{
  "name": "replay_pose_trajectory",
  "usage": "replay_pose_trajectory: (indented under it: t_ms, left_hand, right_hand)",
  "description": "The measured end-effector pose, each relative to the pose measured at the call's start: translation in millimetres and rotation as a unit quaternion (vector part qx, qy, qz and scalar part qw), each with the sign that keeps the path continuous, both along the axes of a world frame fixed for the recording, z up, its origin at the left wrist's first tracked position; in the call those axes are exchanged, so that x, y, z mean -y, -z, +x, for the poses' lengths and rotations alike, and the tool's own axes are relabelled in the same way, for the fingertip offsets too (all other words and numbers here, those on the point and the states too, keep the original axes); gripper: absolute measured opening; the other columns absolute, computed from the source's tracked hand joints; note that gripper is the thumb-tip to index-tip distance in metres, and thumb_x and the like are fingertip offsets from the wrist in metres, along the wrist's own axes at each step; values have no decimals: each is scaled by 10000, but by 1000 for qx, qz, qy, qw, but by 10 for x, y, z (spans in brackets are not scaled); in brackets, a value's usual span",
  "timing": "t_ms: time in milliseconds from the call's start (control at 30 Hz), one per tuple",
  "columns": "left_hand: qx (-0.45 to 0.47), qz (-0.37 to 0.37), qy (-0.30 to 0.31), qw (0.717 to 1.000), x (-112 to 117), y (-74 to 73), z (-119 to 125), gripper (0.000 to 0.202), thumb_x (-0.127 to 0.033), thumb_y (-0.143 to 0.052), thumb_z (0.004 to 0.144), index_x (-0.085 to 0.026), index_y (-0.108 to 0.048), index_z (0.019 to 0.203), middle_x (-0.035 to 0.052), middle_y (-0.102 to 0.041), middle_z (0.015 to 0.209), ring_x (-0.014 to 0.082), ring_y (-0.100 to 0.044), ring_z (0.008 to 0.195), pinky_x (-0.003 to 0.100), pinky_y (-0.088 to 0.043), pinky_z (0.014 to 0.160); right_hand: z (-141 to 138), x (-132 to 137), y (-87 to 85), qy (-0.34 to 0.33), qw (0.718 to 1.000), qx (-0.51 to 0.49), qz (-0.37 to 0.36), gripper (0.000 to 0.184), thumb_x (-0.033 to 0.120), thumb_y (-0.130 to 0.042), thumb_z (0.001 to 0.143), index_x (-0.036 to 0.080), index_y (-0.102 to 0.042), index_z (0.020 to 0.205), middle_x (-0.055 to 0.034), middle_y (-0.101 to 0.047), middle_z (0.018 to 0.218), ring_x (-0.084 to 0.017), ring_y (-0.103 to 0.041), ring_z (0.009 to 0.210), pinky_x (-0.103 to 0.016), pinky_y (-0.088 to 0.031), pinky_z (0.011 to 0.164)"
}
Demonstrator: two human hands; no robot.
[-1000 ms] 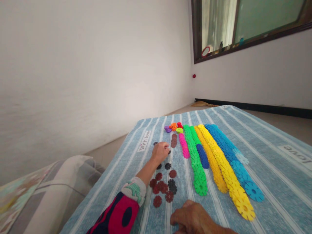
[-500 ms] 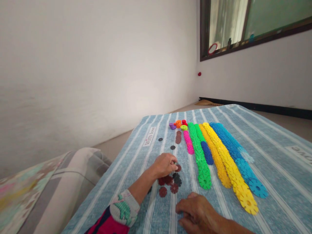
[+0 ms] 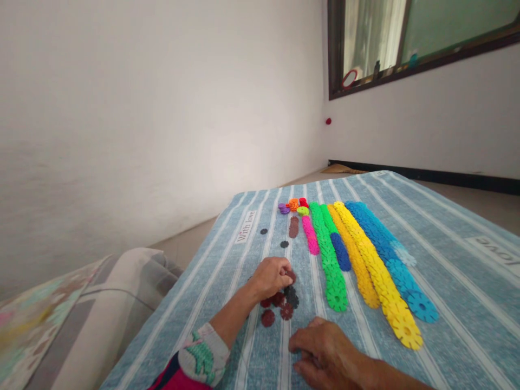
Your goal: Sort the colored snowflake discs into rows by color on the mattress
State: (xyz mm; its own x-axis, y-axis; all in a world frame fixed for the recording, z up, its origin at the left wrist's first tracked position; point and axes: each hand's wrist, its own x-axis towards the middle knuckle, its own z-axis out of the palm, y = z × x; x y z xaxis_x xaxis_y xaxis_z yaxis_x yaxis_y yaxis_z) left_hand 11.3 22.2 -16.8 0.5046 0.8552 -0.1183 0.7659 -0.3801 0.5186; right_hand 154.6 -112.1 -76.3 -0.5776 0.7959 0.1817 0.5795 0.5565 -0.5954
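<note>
My left hand (image 3: 273, 276) is curled, fingertips pinching a dark red snowflake disc (image 3: 291, 277) at the top of a small pile of dark red and black discs (image 3: 281, 307). My right hand (image 3: 324, 355) rests palm down on the striped blue bedsheet (image 3: 447, 281) just below that pile, fingers bent and close together; nothing shows in it. To the right lie long overlapping rows of discs: pink (image 3: 311, 241), green (image 3: 330, 259), dark blue (image 3: 341, 258), yellow (image 3: 376, 276) and blue (image 3: 392, 260).
A short brown row (image 3: 293, 227) and two loose dark discs (image 3: 284, 244) lie beyond my left hand. Purple, orange, red and lime discs (image 3: 293, 206) cluster at the far end. A grey pillow (image 3: 101, 309) lies left; a white wall and a window (image 3: 410, 38) lie beyond.
My left hand pulled back from the far loose discs to the near pile and closed on a dark red disc. My right hand stayed resting on the sheet.
</note>
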Motion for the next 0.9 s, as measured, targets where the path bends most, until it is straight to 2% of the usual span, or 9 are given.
replay_pose_trajectory:
  t_ms: [233, 400, 733, 900]
  left_hand:
    - [97, -92, -50, 990, 9, -17, -104, 57, -207, -573, 647, -178, -540, 683, -59, -562, 515, 105, -542, 477, 206, -362, 502]
    - [121, -116, -52, 984, -1, -15, -144, 57, -213, -544, 656, -185, -495, 664, -70, -524, 481, 104, -548, 455, 195, -337, 459]
    - [109, -99, -43, 988, 3, -9, -99, 30, -176, -545, 648, -182, -517, 655, -76, -524, 480, 85, -501, 442, 194, -331, 462]
    - [143, -58, -52, 987, -172, -42, 2, 73, -139, -541, 639, -170, -561, 702, -67, -554, 513, 89, -532, 464, 192, -362, 474]
  right_hand:
    - [18, 29, -81, 3, 1000, -7, -1, 87, 127, -569, 696, 187, -589, 755, 25, -594, 626, -133, -513, 594, -248, -377, 698]
    - [31, 44, -132, 6, 1000, -2, -6, 97, 132, -559, 699, 193, -585, 770, 17, -601, 639, -147, -525, 624, -251, -380, 696]
    - [6, 8, -16, 6, 1000, -7, 14, 153, 130, -576, 665, 189, -624, 797, 16, -644, 643, -143, -543, 584, -255, -390, 695]
    - [-13, -44, 65, -3, 999, 12, 35, 94, 178, -574, 683, 190, -624, 762, 2, -675, 649, -159, -592, 603, -247, -403, 665]
